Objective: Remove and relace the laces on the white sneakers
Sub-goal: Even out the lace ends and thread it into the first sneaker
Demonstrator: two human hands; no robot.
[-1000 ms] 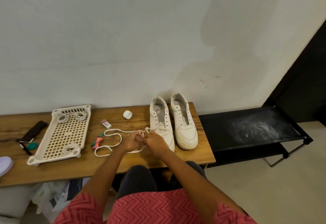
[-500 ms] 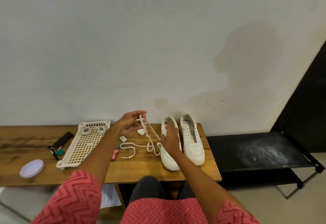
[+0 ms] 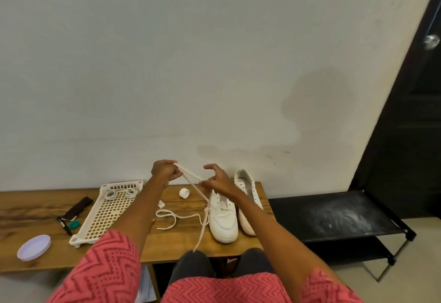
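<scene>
Since a moment ago the right hand (image 3: 220, 180) has been lifted off the near white leather sneaker (image 3: 223, 217) and brought up to the flat white lace (image 3: 191, 177), which is now stretched taut between both hands above the wooden bench (image 3: 31, 207). From this it is judged that the lace is being drawn through the lower eyelets and its two ends evened before the next crossing is threaded; the relacing looks to be at an early stage.

The left hand (image 3: 164, 171) is curled, with the lace pinched at its fingertips. The lace is also pinched by the right hand between thumb and a finger, the other fingers being spread and relaxed. The hands are held apart, joined only by the lace.

From the hands the lace runs down to the toe end of the near sneaker; one slack end is looped on the bench, another hangs over its front edge. The second white sneaker (image 3: 247, 197) stands just beside the first, with no lace seen in it.
</scene>
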